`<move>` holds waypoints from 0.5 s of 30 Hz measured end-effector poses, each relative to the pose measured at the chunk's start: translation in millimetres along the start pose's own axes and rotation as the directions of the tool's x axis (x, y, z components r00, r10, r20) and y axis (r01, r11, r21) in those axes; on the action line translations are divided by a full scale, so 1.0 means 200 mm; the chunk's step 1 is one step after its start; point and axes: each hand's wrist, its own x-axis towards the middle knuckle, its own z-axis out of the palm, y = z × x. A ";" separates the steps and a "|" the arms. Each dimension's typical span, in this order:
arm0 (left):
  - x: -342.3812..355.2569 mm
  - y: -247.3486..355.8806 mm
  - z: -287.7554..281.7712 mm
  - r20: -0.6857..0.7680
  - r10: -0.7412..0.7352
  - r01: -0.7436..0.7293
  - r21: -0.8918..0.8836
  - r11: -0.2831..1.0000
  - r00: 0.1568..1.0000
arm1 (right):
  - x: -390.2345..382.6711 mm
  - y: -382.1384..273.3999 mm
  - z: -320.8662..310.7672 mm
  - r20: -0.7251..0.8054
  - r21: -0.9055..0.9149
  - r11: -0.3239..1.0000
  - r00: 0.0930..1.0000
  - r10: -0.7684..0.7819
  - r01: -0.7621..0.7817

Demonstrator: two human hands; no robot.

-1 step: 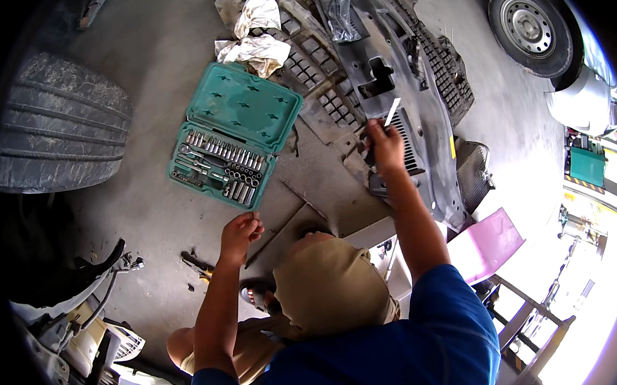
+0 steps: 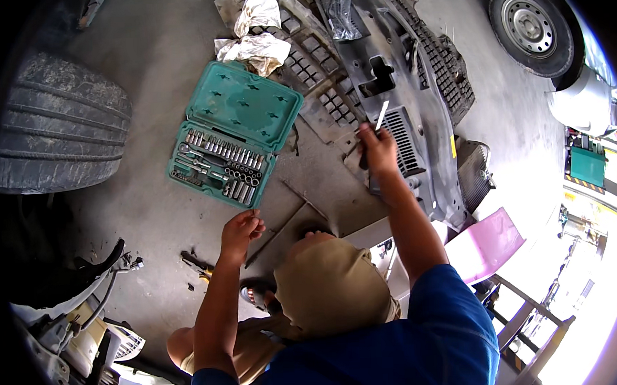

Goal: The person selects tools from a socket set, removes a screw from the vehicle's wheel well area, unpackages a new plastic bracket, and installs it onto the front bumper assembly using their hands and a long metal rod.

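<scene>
A dark-handled tool with a flat pale blade [image 2: 383, 112] is in my right hand [image 2: 379, 148], held over a grey-black plastic panel with a slotted vent [image 2: 406, 143]. Below the lower edge of an open green socket case [image 2: 243, 119] is my left hand [image 2: 241, 231], its fingers curled and pinched; whether they hold anything I cannot make out. The case has rows of metal sockets [image 2: 231, 154] and a ratchet. A yellow-handled tool [image 2: 200, 269] lies on the floor beside my left forearm.
Around me are a large tyre [image 2: 61, 127], white rags [image 2: 251, 57], stacked underbody panels [image 2: 325, 102], a pink plastic piece [image 2: 486, 250], metal vehicle parts [image 2: 81, 340] at lower left, and a car wheel [image 2: 528, 24] at upper right.
My right hand and the tool have shifted slightly to the left. My left hand stays in nearly the same place.
</scene>
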 end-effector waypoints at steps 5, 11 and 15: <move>0.04 0.04 0.06 0.023 0.073 -0.071 -0.081 0.994 0.997 | -0.23 0.26 0.27 0.304 -0.012 0.977 0.930 0.208 -0.214; 0.07 0.12 0.22 -0.034 0.121 -0.124 -0.124 0.984 0.992 | -0.46 0.32 0.46 0.582 -0.096 0.965 0.773 0.253 -0.244; 0.11 0.12 0.26 -0.004 0.133 -0.133 -0.088 0.987 0.991 | -0.45 0.37 0.47 0.645 -0.077 0.953 0.715 0.271 -0.291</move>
